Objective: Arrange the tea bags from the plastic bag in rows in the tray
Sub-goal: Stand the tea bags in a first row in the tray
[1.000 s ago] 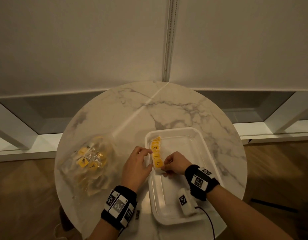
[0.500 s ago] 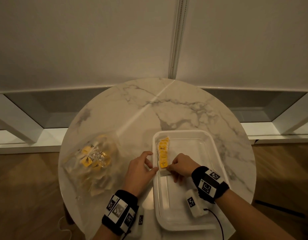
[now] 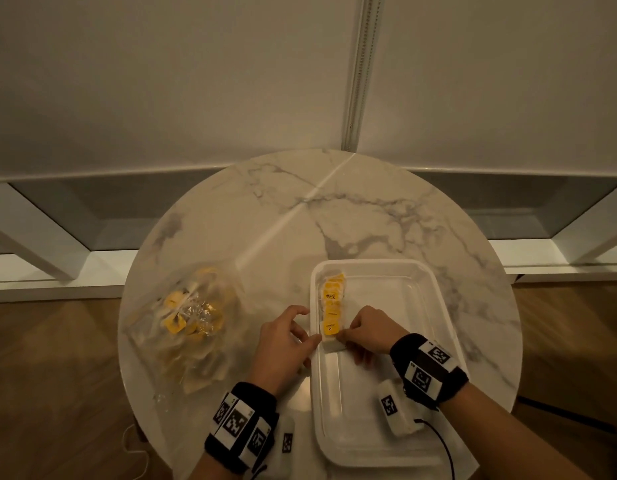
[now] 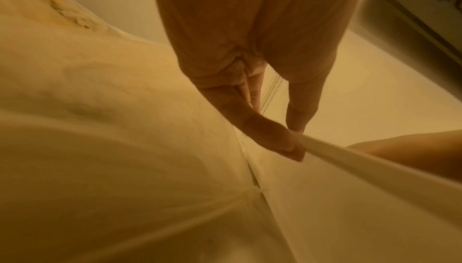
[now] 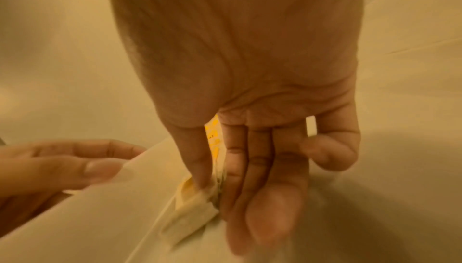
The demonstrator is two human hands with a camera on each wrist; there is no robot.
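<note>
Yellow "RELAX" tea bags (image 3: 332, 308) line the tray (image 3: 435, 292); right hand (image 3: 371, 329) pinches the nearest, left hand (image 3: 282, 344) grips the rim.

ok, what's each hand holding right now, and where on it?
Right hand pinches the nearest tea bag at its near right edge. Left hand grips the tray by its left rim.
</note>
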